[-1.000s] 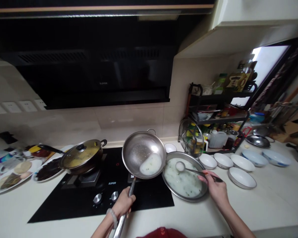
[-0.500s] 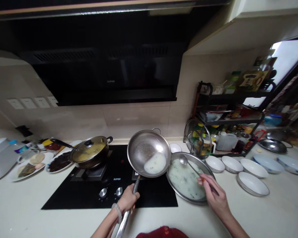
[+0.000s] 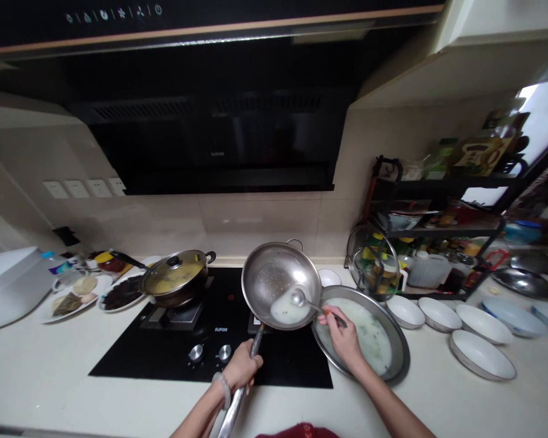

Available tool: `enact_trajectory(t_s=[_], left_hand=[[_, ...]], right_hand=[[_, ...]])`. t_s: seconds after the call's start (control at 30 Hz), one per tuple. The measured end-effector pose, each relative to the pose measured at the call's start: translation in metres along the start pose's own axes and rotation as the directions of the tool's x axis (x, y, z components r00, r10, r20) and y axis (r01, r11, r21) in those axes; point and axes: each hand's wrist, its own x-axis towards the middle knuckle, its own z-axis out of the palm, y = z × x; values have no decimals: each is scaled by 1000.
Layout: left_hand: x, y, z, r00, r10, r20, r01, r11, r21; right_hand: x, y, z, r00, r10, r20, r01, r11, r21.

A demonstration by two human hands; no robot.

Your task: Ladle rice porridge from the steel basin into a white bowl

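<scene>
Remotely, I record my left hand gripping the wok handle at six o'clock, right hand grasping the ladle in its remaining soup, the basin at five o'clock apparently already holding most.

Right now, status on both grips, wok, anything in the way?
Left grip on wok handle. Right grip holding ladle at white liquid in wok. Basin beneath right grip; nothing visibly blocking.

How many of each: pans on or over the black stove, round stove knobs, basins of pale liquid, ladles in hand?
Held pan plus lidded pan: 2
Round knobs: 2
Basin: 1
Ladle: 1
Total: 6
</scene>
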Motion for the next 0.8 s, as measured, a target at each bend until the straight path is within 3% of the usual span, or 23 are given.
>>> enact_trajectory(t_s=[0.1,0.27,0.8], left_hand=[[0,1,0,1000,-8,-10,8,1000,5],[0,1,0,1000,-8,-9,8,1000,12],[10,-12,1,1000,9,-5,-9,999,-34]], right_hand=[[4,9,4,996,92,0,-92,996,-8],[10,13,2,957,261,-129,-242,960,140],[15,14,-10,908,331,-256,-229,905,357]])
